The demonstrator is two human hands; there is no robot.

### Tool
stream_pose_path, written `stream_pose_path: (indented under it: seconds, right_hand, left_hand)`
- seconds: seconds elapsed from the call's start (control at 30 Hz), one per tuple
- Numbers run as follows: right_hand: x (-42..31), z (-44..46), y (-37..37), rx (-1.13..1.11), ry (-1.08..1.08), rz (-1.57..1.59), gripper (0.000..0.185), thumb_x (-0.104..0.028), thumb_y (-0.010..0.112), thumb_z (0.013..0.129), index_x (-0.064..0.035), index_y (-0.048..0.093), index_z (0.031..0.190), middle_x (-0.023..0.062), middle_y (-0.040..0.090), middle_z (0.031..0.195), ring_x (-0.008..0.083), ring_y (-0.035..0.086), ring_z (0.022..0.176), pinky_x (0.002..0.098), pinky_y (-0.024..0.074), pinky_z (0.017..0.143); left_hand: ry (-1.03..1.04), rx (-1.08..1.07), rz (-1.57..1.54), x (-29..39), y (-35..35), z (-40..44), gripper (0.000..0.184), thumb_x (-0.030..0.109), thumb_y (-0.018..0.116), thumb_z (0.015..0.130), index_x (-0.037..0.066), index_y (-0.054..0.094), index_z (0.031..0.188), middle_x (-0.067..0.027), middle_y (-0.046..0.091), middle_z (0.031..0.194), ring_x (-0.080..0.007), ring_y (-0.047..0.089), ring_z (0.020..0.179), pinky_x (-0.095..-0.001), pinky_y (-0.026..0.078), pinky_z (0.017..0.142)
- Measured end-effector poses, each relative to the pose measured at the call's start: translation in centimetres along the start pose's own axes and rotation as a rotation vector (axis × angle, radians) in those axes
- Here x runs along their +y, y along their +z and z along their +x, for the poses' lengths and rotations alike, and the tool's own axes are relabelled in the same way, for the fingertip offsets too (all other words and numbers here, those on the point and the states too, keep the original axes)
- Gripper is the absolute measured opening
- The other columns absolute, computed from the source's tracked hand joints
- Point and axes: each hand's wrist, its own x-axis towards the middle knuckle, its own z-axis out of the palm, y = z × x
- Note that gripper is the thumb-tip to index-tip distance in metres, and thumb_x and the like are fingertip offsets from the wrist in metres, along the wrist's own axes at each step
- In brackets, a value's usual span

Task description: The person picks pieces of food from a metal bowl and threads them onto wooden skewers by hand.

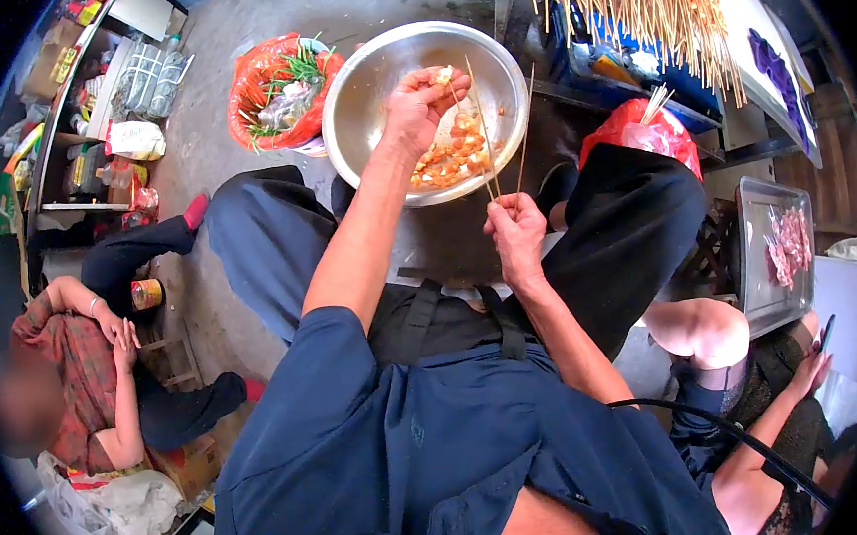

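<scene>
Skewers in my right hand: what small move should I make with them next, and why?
I'd probably guide one of the skewers into the pale piece of food: your left hand pinches it over the metal bowl, close to the sticks, while your right hand grips their near ends. Whether it's already pierced, I can't tell.

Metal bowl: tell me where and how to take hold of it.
Probably by the rim, left hand from the left, right hand from the right, once both are free. The bowl is wide and round, and its rim stands clear of the food pieces inside. Come in carefully on the left, where the red bag sits close.
</scene>
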Motion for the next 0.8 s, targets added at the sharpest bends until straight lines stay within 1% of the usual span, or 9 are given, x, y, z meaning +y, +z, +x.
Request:
stream_pose_path:
  seconds: [0.17, 0.27, 0.4, 0.5, 0.6, 0.67, 0.7, 0.77, 0.8]
  right_hand:
    - [0.2, 0.1, -0.1, 0.004, 0.0, -0.014, 0.011, -0.01, 0.059, 0.084, 0.0, 0.054, 0.083, 0.0021, 0.057, 0.065, 0.0082, 0.052, 0.056, 0.0224, 0.0417, 0.051]
    - [0.2, 0.1, -0.2, 0.004, 0.006, -0.011, 0.011, -0.01, 0.059, 0.084, -0.0001, 0.054, 0.083, 0.0021, 0.057, 0.065, 0.0081, 0.052, 0.056, 0.0224, 0.0417, 0.051]
    - [-0.1, 0.1, -0.1, 0.015, 0.026, -0.018, 0.011, -0.01, 0.059, 0.084, -0.0005, 0.054, 0.083, 0.0019, 0.057, 0.066, 0.0077, 0.052, 0.056, 0.022, 0.0414, 0.051]
    - [-0.2, 0.1, -0.1, 0.003, 0.029, -0.018, 0.011, -0.01, 0.059, 0.084, -0.0007, 0.054, 0.083, 0.0017, 0.057, 0.066, 0.0077, 0.052, 0.056, 0.0218, 0.0415, 0.051]
    - [-0.6, -0.2, 0.0, -0.018, 0.037, 0.009, 0.011, -0.01, 0.059, 0.084, -0.0006, 0.055, 0.083, 0.0017, 0.057, 0.066, 0.0079, 0.052, 0.056, 0.0222, 0.0421, 0.052]
    - [-0.3, -0.2, 0.0, -0.015, 0.018, -0.009, 0.011, -0.01, 0.059, 0.084, -0.0006, 0.055, 0.083, 0.0018, 0.057, 0.066, 0.008, 0.052, 0.056, 0.0224, 0.0422, 0.052]
    - [-0.1, -0.1, 0.0, -0.013, -0.004, -0.026, 0.011, -0.01, 0.059, 0.084, -0.0005, 0.055, 0.083, 0.0018, 0.057, 0.066, 0.0082, 0.052, 0.056, 0.0226, 0.0423, 0.052]
    - [0.0, 0.0, 0.0, -0.012, 0.003, -0.03, 0.011, -0.01, 0.059, 0.084, -0.0005, 0.055, 0.082, 0.0019, 0.057, 0.066, 0.0082, 0.052, 0.056, 0.0228, 0.0423, 0.052]
    - [0.0, 0.0, 0.0, -0.011, 0.009, -0.035, 0.011, -0.01, 0.059, 0.084, -0.0005, 0.055, 0.082, 0.0019, 0.057, 0.065, 0.0083, 0.052, 0.056, 0.0229, 0.0424, 0.052]
  left_hand:
    - [-0.045, 0.035, 0.198, -0.4, 0.5, -0.4, 0.025, -0.008, 0.052, 0.081, -0.001, 0.048, 0.104, -0.0223, 0.063, 0.096, -0.0327, 0.065, 0.09, -0.0401, 0.056, 0.078]
    - [-0.07, 0.037, 0.261, -0.5, 0.2, -0.3, 0.021, -0.006, 0.052, 0.082, 0.0, 0.046, 0.101, -0.0232, 0.063, 0.096, -0.0324, 0.066, 0.089, -0.0398, 0.056, 0.076]
    - [-0.12, 0.004, 0.134, 0.1, 0.8, -0.5, 0.016, -0.003, 0.051, 0.085, 0.0, 0.044, 0.099, -0.0241, 0.063, 0.096, -0.033, 0.066, 0.088, -0.0389, 0.056, 0.073]
    - [-0.046, 0.039, 0.161, -0.3, 0.4, -0.5, 0.012, 0.0, 0.049, 0.088, 0.0, 0.043, 0.098, -0.0254, 0.062, 0.097, -0.034, 0.066, 0.089, -0.0398, 0.057, 0.073]
    - [-0.009, 0.113, 0.16, -0.4, 0.4, -0.5, 0.009, 0.001, 0.048, 0.089, -0.001, 0.043, 0.096, -0.0272, 0.062, 0.097, -0.0349, 0.065, 0.089, -0.0414, 0.056, 0.076]
    - [-0.026, 0.2, 0.144, -0.2, 0.5, -0.6, 0.008, 0.003, 0.048, 0.091, -0.002, 0.049, 0.096, -0.0264, 0.061, 0.102, -0.0357, 0.063, 0.095, -0.0435, 0.055, 0.082]
    - [-0.026, 0.2, 0.144, -0.2, 0.2, -0.4, 0.008, 0.003, 0.048, 0.091, -0.002, 0.049, 0.096, -0.0264, 0.061, 0.102, -0.0357, 0.063, 0.095, -0.0435, 0.055, 0.082]
    - [-0.026, 0.151, 0.048, -0.2, -0.3, 0.1, 0.006, 0.001, 0.048, 0.09, -0.001, 0.044, 0.093, -0.0285, 0.062, 0.097, -0.0353, 0.066, 0.086, -0.0419, 0.057, 0.076]
    - [-0.026, 0.152, 0.048, -0.2, -0.4, 0.3, 0.006, 0.001, 0.048, 0.09, -0.001, 0.044, 0.093, -0.0285, 0.062, 0.097, -0.0353, 0.066, 0.086, -0.0419, 0.057, 0.076]
